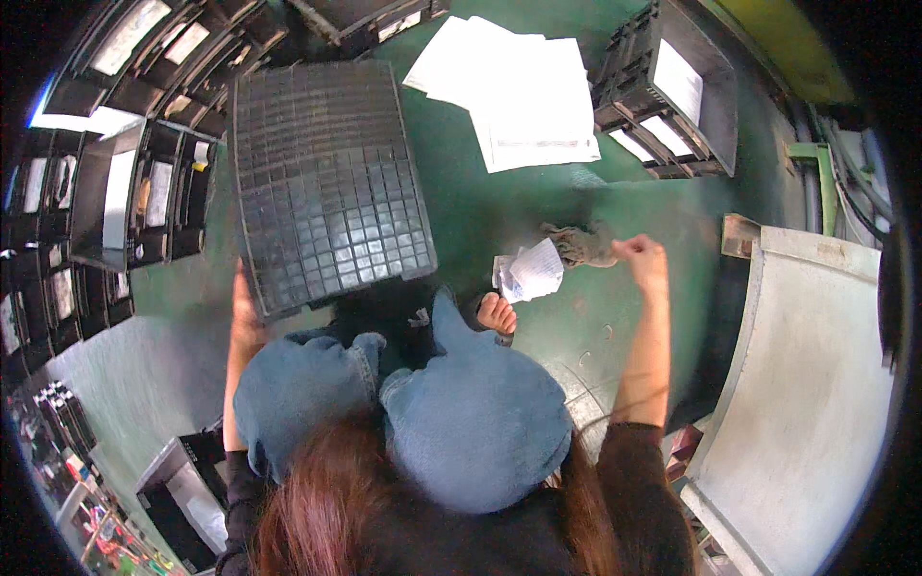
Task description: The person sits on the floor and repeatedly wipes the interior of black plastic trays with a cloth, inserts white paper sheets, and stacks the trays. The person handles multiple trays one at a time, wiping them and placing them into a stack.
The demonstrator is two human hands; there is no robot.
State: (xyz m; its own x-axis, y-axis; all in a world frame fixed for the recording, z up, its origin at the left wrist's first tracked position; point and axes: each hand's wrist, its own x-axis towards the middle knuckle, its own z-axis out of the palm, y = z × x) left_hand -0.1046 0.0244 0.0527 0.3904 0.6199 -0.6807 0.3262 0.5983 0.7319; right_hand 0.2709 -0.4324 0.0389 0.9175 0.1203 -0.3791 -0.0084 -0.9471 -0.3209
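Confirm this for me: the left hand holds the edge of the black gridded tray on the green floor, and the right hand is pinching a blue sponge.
Not quite. The head view shows the right hand pinching a grey-brown rag, not a blue sponge. The rest stands: the left hand holds the edge of the black gridded tray on the green floor.

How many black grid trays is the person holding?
1. The black grid tray stands tilted in front of the knees, its lower left edge against the left hand. The right hand grips a grey rag instead.
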